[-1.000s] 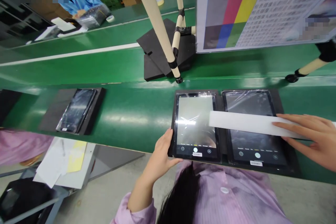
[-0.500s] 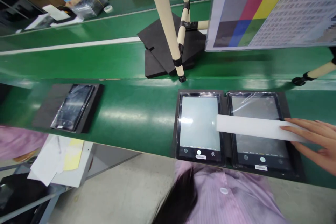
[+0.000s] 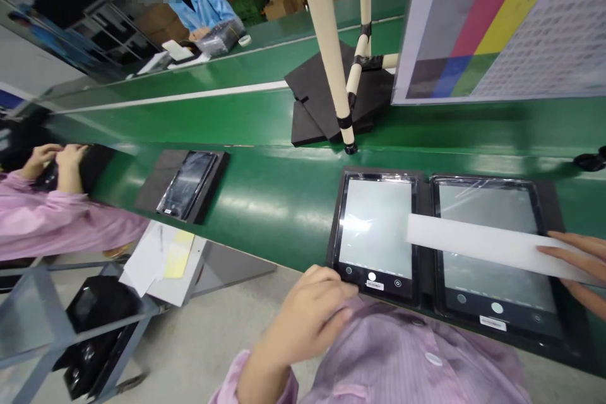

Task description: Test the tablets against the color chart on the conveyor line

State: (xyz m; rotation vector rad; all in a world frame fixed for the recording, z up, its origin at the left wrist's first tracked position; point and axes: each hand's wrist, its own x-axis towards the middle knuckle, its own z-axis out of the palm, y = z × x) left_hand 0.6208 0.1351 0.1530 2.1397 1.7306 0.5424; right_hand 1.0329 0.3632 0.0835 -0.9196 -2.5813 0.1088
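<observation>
My right hand point(image 3: 584, 265), at the right edge, grips the end of a long white strip point(image 3: 478, 243), apparently foam. The strip lies across the right tablet point(image 3: 492, 202), and its far end reaches over the side of the left tablet point(image 3: 379, 214). Both tablets lie face up on dark foam pads, showing what looks like a camera screen. Beside the left tablet's lower left corner is my left hand point(image 3: 310, 312), fingers loosely bent and thumb apart, with nothing visible in it. Whether it touches the tablet I cannot tell.
Another tablet point(image 3: 187, 183) lies on a dark pad to the left. A cream pipe stand point(image 3: 326, 44) holds a colour chart point(image 3: 487, 25) above the bench. Dark foam sheets point(image 3: 322, 95) lie behind its leg. Two other people work at the left and across the bench.
My left hand has come into view by the left tablet's lower corner. The view has swung left, showing another person's hands. My right hand still holds the white strip over the tablets.
</observation>
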